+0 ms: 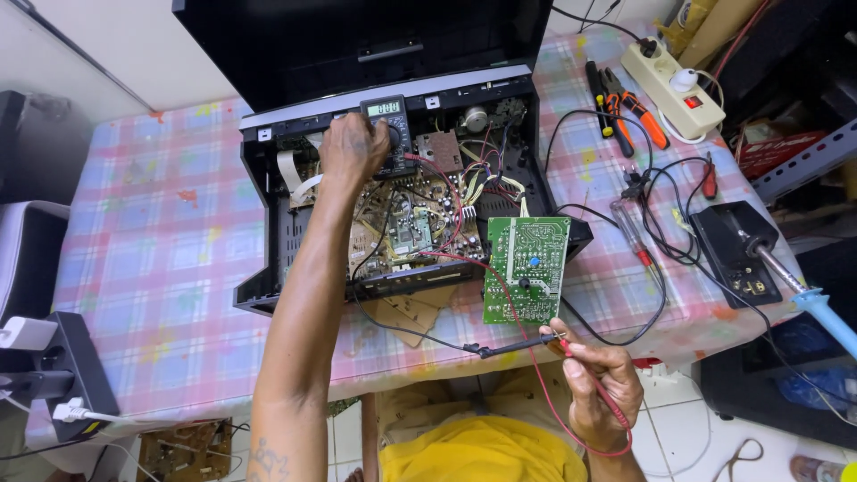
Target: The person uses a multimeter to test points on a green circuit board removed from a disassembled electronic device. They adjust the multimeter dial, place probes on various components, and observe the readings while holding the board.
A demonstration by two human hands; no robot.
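The left hand curls on the light multimeter dial; the right hand pinches thin, stiff probes by their insulated handles.

Two bare hands are at work: the left hand on one dark handheld multimeter with a grey digital display, the right hand holding two slim test probes, one black and one red. One opened black plastic electronics chassis sits on one pink-and-blue checked tablecloth. One loose green rectangular circuit board leans against it. To the side lie one cream power strip, one orange-handled pair of pliers, and one blue-handled soldering iron.
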